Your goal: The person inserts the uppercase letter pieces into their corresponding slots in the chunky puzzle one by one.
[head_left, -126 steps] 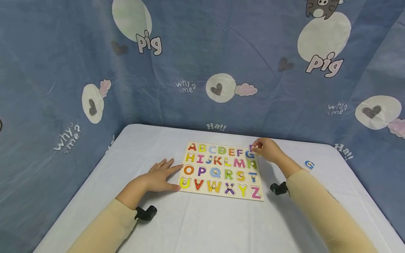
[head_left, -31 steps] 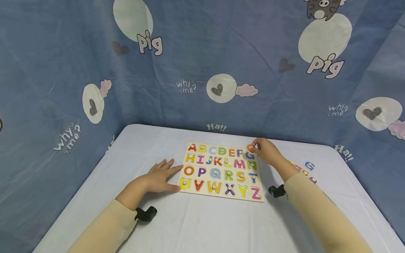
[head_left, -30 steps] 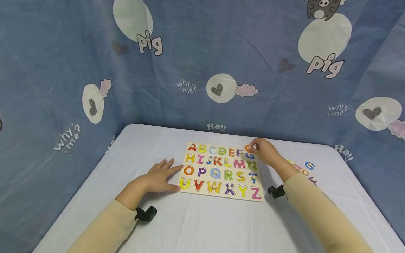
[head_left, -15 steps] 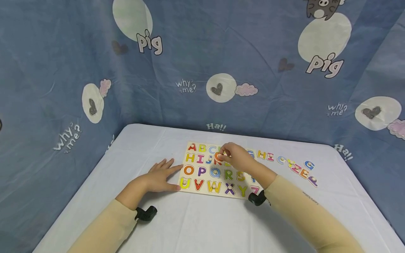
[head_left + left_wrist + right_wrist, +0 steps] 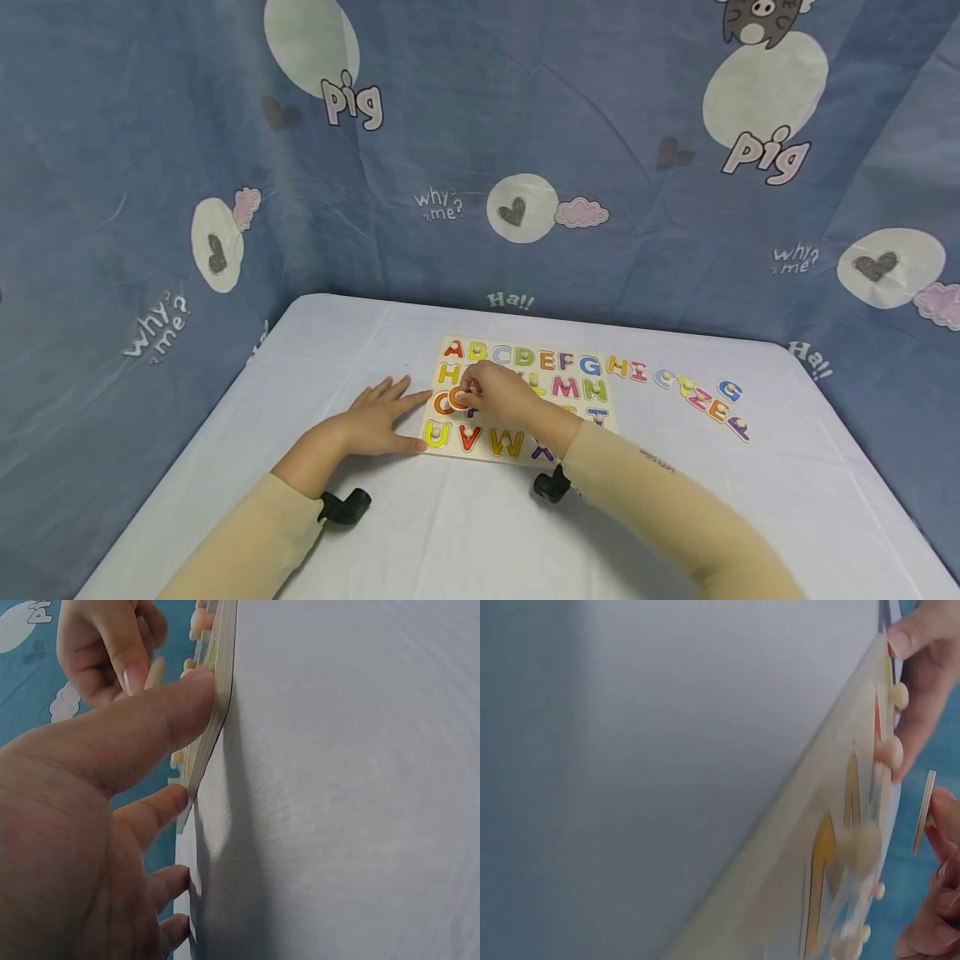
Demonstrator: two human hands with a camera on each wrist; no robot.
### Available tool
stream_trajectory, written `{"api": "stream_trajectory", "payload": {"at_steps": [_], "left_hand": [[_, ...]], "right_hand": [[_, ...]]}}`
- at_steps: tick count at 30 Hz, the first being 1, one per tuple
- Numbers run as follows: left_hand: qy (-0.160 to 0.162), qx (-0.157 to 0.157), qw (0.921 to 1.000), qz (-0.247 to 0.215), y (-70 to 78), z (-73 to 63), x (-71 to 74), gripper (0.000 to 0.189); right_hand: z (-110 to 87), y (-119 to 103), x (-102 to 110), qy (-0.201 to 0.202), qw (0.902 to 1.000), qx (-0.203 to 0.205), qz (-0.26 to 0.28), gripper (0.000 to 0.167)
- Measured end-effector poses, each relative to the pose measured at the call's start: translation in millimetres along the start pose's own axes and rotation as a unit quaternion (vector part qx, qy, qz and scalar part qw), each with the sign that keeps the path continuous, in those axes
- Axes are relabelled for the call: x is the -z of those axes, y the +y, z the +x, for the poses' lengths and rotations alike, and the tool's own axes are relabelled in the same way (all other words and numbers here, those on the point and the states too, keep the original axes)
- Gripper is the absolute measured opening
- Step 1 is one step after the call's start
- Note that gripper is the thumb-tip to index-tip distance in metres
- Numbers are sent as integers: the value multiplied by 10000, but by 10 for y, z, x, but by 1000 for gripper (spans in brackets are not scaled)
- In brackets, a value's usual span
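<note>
At the board's (image 5: 486,447) left edge, left hand (image 5: 372,423) rests, fingers spread apart. Right hand (image 5: 498,394) pinches an orange letter (image 5: 925,812) just above.

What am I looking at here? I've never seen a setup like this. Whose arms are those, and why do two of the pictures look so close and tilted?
There's no robot here, just a person using a bare left hand and right hand. The wide picture comes from a camera worn on the head, looking forward and down. The two close ones come from cameras worn on the wrists, hence the odd angles.

On the white tabletop lies an alphabet board, with loose letters to its right. Many letters on the board have small knobs. The left hand's thumb and index finger touch the board's left edge. The right hand pinches an orange letter piece, lifted above the board; fingers partly cover it.
</note>
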State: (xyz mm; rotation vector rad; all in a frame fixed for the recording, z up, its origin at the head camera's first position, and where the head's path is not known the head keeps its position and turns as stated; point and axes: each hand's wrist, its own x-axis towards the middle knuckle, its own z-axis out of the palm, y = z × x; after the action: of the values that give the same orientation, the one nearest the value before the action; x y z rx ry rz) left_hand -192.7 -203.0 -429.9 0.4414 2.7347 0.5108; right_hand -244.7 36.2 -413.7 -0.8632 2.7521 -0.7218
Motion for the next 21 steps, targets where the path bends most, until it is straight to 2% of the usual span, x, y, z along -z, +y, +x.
{"api": "stream_trajectory", "payload": {"at_steps": [12, 21], "left_hand": [[-34, -50, 10000, 4, 25, -6, 22, 89], [-59, -36, 10000, 1, 9, 6, 12, 90]], "right_hand": [[180, -70, -211, -62, 9998, -179, -9, 18], [224, -110, -262, -93, 9991, -409, -36, 21]]}}
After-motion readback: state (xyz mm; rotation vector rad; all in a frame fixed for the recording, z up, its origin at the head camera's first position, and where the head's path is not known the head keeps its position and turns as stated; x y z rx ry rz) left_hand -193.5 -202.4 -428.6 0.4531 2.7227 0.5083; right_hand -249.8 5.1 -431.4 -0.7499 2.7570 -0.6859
